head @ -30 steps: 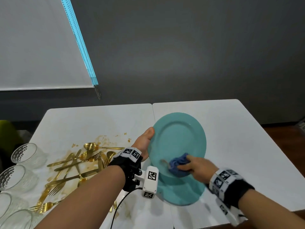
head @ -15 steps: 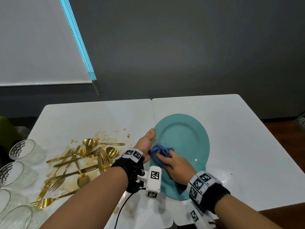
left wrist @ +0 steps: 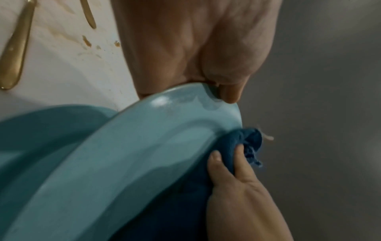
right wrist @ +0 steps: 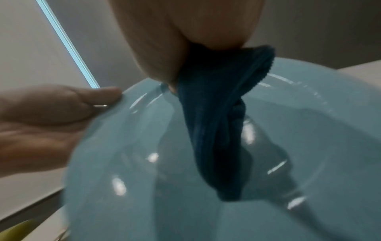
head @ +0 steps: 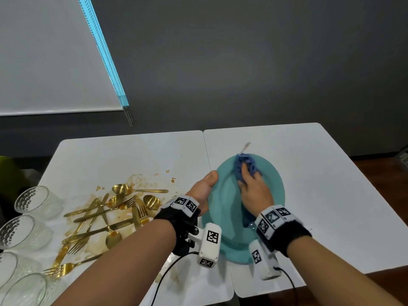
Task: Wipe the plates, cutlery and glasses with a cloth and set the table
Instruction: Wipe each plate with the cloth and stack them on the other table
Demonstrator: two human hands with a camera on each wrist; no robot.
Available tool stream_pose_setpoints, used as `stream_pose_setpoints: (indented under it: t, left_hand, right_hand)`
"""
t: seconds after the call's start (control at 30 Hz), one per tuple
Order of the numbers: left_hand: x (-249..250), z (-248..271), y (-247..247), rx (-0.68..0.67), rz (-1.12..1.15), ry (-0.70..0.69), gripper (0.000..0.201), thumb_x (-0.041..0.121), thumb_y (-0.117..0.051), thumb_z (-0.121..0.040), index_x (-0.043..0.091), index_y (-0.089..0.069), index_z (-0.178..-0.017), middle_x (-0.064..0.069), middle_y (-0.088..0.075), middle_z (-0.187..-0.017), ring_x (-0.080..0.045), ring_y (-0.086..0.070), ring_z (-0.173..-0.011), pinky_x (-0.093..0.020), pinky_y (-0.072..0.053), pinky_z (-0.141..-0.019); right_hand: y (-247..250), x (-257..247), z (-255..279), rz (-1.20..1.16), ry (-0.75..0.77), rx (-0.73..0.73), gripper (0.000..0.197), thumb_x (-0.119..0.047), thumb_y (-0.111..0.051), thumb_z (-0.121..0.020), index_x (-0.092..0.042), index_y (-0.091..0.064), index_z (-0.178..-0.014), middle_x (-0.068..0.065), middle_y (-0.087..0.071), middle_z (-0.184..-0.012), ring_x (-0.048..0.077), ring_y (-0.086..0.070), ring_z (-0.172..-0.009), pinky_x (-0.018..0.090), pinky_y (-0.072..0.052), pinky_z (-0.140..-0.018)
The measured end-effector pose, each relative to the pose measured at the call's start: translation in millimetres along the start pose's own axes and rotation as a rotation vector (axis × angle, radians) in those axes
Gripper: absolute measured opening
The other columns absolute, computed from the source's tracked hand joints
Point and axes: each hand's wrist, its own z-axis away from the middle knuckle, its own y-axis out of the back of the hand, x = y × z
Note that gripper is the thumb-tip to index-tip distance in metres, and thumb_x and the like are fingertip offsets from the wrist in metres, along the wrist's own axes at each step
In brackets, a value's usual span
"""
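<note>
A teal plate (head: 223,206) is held tilted above the white table (head: 331,184). My left hand (head: 204,191) grips its left rim, thumb on the upper face (right wrist: 103,96). My right hand (head: 252,188) holds a bunched blue cloth (head: 245,164) and presses it against the plate's far rim. The left wrist view shows the plate (left wrist: 134,154) with the cloth (left wrist: 247,143) wrapped over its edge, and a second teal plate (left wrist: 41,130) lying below. In the right wrist view the cloth (right wrist: 218,130) hangs over the plate (right wrist: 144,195).
Gold forks, spoons and knives (head: 106,217) lie in a heap on brown stains at the left of the table. Several clear glasses (head: 28,215) stand along the left edge. A grey wall and a white blind (head: 44,51) are behind.
My right hand has swept the cloth from the plate's near side, past the left rim, up to its far rim. The left hand keeps its grip on the plate.
</note>
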Motion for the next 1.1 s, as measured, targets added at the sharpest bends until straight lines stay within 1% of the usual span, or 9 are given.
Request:
stream_pose_setpoints:
  t: [0.17,0.3,0.37,0.47,0.63,0.77,0.9,1.0,1.1]
  left_hand:
    - [-1,-5,9,0.055,0.095,0.075,0.059,0.047,-0.027,-0.099,0.002,-0.053,-0.125,-0.023,-0.062,-0.115,-0.032,-0.063,-0.101,-0.043,-0.048,-0.089]
    - [-6,-3,20,0.082,0.114,0.069,0.056,0.044,-0.025,-0.101,0.007,-0.043,-0.138,-0.021,-0.057,-0.127,-0.032,-0.060,-0.105,-0.044,-0.049,-0.084]
    - [-12,-4,25,0.088,0.101,0.078,0.052,0.041,-0.023,-0.102,0.008,-0.045,-0.136,-0.016,-0.062,-0.117,-0.028,-0.061,-0.098,-0.040,-0.050,-0.078]
    - [-12,-5,27,0.074,0.066,0.070,0.049,0.037,-0.024,-0.103,0.010,-0.043,-0.139,-0.011,-0.063,-0.113,-0.023,-0.062,-0.094,-0.037,-0.050,-0.074]
    - [-12,-8,24,0.061,0.024,0.066,0.047,0.037,-0.026,-0.103,0.012,-0.043,-0.139,-0.015,-0.054,-0.134,-0.025,-0.061,-0.099,-0.036,-0.050,-0.074]
    - [-27,-11,18,0.107,-0.024,0.097,0.049,0.042,-0.028,-0.101,0.011,-0.048,-0.134,-0.016,-0.057,-0.129,-0.029,-0.060,-0.106,-0.039,-0.051,-0.081]
    - [-50,-19,19,0.180,-0.184,0.108,0.068,0.061,-0.044,-0.084,0.017,-0.047,-0.136,-0.009,-0.053,-0.137,-0.028,-0.052,-0.124,-0.047,-0.039,-0.108]
    - [-79,-45,37,0.211,-0.347,0.066,0.067,0.060,-0.043,-0.083,0.017,-0.048,-0.134,-0.011,-0.053,-0.136,-0.030,-0.052,-0.125,-0.048,-0.040,-0.107]
    - [-61,-15,18,0.228,-0.542,0.036,0.070,0.060,-0.038,-0.085,0.012,-0.046,-0.136,-0.013,-0.050,-0.138,-0.030,-0.049,-0.126,-0.044,-0.038,-0.109]
  right_hand:
    - [-31,-9,28,0.000,0.265,-0.226,0.050,-0.024,-0.042,-0.098,-0.034,-0.028,-0.145,0.008,-0.035,-0.146,0.032,-0.045,-0.124,0.031,-0.038,-0.100]
    - [-39,25,42,0.174,0.379,-0.469,0.041,-0.028,-0.042,-0.096,-0.039,-0.046,-0.136,0.004,-0.044,-0.137,0.028,-0.047,-0.122,0.030,-0.039,-0.100]
    - [-26,45,41,0.315,0.380,-0.544,0.040,-0.031,-0.040,-0.094,-0.043,-0.049,-0.132,0.000,-0.044,-0.137,0.026,-0.048,-0.122,0.028,-0.040,-0.098]
    - [0,71,30,0.441,0.274,-0.457,0.038,-0.029,-0.044,-0.096,-0.049,-0.049,-0.128,-0.008,-0.038,-0.143,0.023,-0.050,-0.123,0.027,-0.042,-0.095]
    - [22,65,6,0.383,-0.003,-0.182,0.044,-0.028,-0.035,-0.099,-0.049,-0.034,-0.138,0.002,-0.034,-0.143,0.030,-0.052,-0.119,0.034,-0.044,-0.094]
    - [9,38,0,0.214,0.061,-0.188,0.045,-0.028,-0.034,-0.101,-0.042,-0.029,-0.143,0.006,-0.040,-0.138,0.031,-0.047,-0.120,0.033,-0.040,-0.097]
    - [7,20,-3,0.027,0.058,-0.174,0.049,-0.021,-0.041,-0.099,-0.032,-0.029,-0.145,0.014,-0.048,-0.127,0.031,-0.046,-0.119,0.027,-0.034,-0.094]
    - [14,18,-5,-0.031,-0.024,-0.159,0.050,-0.024,-0.043,-0.099,-0.029,-0.029,-0.146,0.018,-0.051,-0.126,0.033,-0.047,-0.121,0.025,-0.033,-0.093]
    - [21,17,-3,-0.108,-0.111,-0.171,0.047,-0.027,-0.045,-0.098,-0.025,-0.035,-0.144,0.012,-0.047,-0.141,0.030,-0.042,-0.130,0.026,-0.033,-0.102]
